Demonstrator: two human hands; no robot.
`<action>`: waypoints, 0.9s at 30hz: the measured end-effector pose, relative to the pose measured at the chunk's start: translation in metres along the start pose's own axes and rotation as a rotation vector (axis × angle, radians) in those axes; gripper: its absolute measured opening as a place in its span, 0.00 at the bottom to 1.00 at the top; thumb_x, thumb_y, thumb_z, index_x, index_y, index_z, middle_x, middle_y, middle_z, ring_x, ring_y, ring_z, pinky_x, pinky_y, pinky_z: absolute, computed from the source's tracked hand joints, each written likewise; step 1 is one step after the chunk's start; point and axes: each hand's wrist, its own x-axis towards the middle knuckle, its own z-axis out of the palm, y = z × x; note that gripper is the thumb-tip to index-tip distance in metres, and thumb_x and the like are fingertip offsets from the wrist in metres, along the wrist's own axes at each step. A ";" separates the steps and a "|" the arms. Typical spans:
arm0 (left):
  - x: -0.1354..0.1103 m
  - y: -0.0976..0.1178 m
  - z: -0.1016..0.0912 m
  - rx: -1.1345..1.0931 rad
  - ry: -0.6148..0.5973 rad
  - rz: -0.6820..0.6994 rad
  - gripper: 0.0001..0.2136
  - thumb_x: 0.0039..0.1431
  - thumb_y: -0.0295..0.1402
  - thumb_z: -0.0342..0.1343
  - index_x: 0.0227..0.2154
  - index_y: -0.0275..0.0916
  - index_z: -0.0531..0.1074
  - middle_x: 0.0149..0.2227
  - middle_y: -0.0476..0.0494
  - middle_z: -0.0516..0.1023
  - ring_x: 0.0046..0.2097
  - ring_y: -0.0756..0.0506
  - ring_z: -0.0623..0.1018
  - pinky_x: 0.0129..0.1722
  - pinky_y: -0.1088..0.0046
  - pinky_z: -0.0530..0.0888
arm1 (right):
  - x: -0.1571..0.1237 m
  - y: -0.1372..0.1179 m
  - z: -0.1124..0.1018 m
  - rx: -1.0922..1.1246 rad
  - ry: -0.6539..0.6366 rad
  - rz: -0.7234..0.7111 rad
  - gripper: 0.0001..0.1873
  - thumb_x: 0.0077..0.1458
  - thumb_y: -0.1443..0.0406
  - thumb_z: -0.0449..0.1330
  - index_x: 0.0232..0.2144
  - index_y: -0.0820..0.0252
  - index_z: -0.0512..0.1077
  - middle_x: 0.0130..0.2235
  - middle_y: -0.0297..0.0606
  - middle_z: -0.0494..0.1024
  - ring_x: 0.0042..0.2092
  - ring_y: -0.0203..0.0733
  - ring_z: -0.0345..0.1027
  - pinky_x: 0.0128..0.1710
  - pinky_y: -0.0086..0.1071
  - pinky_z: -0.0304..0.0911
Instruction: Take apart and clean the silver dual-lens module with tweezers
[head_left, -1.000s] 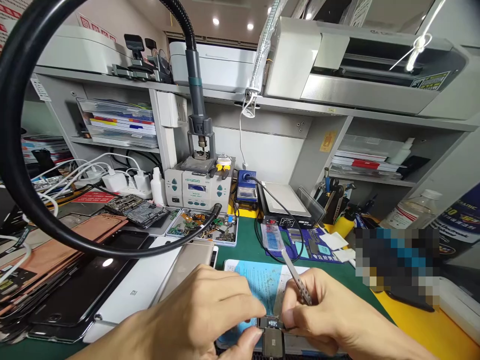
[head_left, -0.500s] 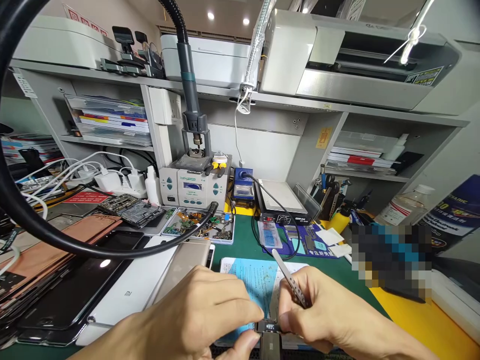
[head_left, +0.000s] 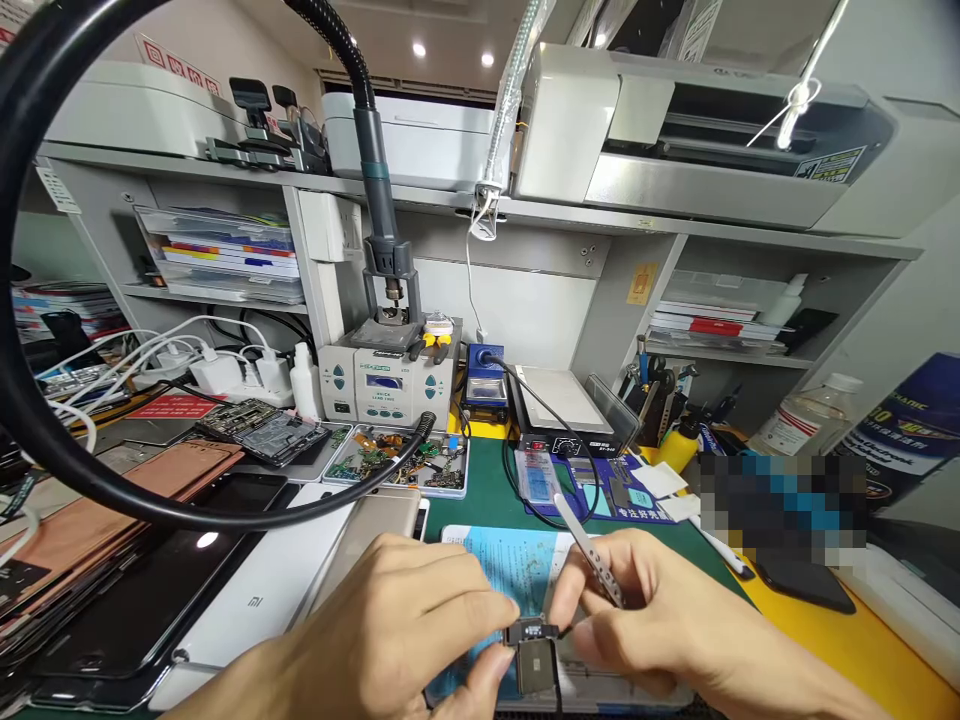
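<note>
L hand (head_left: 420, 630) pinches small circuit board (head_left: 535, 662) btwn thumb & forefinger at its L edge, over blue-&-white pad (head_left: 514, 570). R hand (head_left: 645, 620) half-curled w/ metal tweezers (head_left: 592, 560) held in it, one end up & away; thumb & forefinger a bit apart by board's R edge, can't tell if touching. Beyond: green mat (head_left: 487, 465), parts tray (head_left: 450, 491), then grey soldering stn (head_left: 394, 385).
</note>
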 end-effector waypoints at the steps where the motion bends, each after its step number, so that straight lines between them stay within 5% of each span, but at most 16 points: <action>1: -0.001 0.002 -0.001 0.009 -0.002 -0.030 0.09 0.55 0.21 0.57 0.38 0.34 0.76 0.28 0.45 0.79 0.27 0.45 0.77 0.26 0.68 0.72 | -0.001 0.000 0.001 -0.005 -0.001 -0.001 0.08 0.41 0.73 0.61 0.28 0.62 0.75 0.16 0.20 0.61 0.17 0.26 0.42 0.16 0.26 0.39; 17: 0.006 0.006 -0.005 0.040 -0.029 -0.039 0.07 0.56 0.21 0.57 0.36 0.34 0.77 0.30 0.45 0.80 0.30 0.45 0.78 0.29 0.66 0.75 | 0.002 0.002 0.014 -0.013 0.060 -0.063 0.08 0.44 0.75 0.57 0.20 0.59 0.65 0.16 0.20 0.55 0.19 0.27 0.39 0.17 0.27 0.38; 27: -0.001 -0.011 0.009 0.086 0.102 0.167 0.07 0.57 0.24 0.55 0.38 0.34 0.76 0.26 0.48 0.78 0.25 0.48 0.77 0.23 0.71 0.71 | 0.003 0.004 0.019 -0.017 0.088 -0.061 0.11 0.41 0.78 0.54 0.18 0.58 0.60 0.17 0.20 0.52 0.20 0.27 0.37 0.19 0.28 0.36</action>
